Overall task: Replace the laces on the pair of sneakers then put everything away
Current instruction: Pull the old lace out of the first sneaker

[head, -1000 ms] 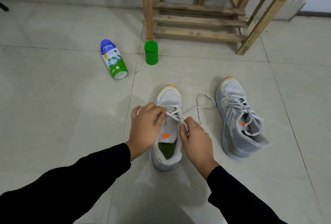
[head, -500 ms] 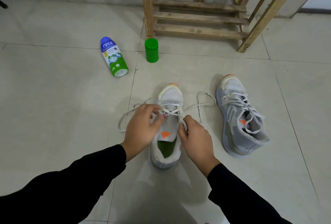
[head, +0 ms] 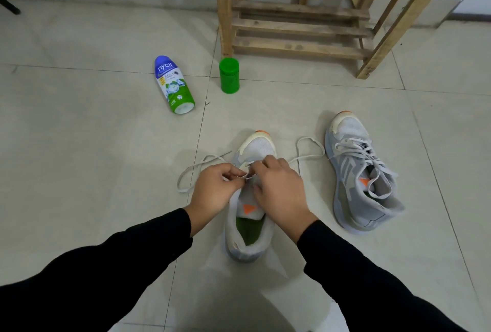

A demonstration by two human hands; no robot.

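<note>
A big wooden rack (head: pixel 300 26) stands at the back of the tiled floor (head: pixel 79 159). It looks like the place where the shoes may go later, and nothing is put away yet.

The right sneaker (head: pixel 361 172) lies on its side, well apart from the hands. Its lace is threaded all the way up but hangs loose and is not tied.

The left sneaker (head: pixel 251 212) sits right in front of the person. Its lace (head: pixel 196 169) is only through the holes near the toe, so this shoe looks about half done. Both long ends trail on the floor.

A powder bottle (head: pixel 174 84) lies on its side, and a green cap (head: pixel 229 75) stands near it.

The left hand (head: pixel 215 191) pinches the lace over the shoe. The right hand (head: pixel 279 191) is curled beside it, fingertips pinching the same lace.
</note>
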